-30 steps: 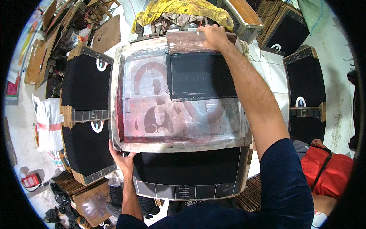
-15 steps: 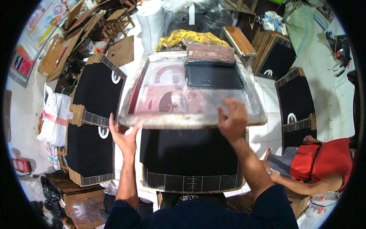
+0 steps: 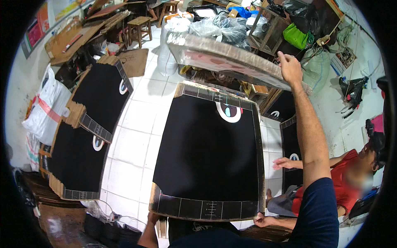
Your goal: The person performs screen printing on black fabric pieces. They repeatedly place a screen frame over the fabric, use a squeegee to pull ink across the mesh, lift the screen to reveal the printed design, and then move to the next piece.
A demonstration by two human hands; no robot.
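Note:
With my right hand point(image 3: 290, 68) closed on its near edge, a screen-printing frame point(image 3: 231, 60) is held up and tilted beyond the board. Below it a board point(image 3: 182, 205) with ruled dark strips at both ends bears black cloth point(image 3: 206, 149). A white ring-shaped print with blue and black inside point(image 3: 228, 112) shows near the cloth's far end. At the board's near left corner is my left hand point(image 3: 153, 218), its fingers hidden beneath the edge. A co-worker's hand point(image 3: 261, 220) touches the near right corner; that person's other hand point(image 3: 283, 163) is beside the board's right edge.
Cloth-covered boards point(image 3: 78, 157) with similar prints stand on the left, and more point(image 3: 291, 144) on the right. The co-worker in a red shirt point(image 3: 345, 182) sits close by at right. Bags point(image 3: 223, 27) and a stool point(image 3: 139, 29) are at the back.
The screen frame has gone from lying over the board to raised and tilted, uncovering the cloth and print. My left hand dropped to the near left corner; the co-worker's hand reached the near right corner.

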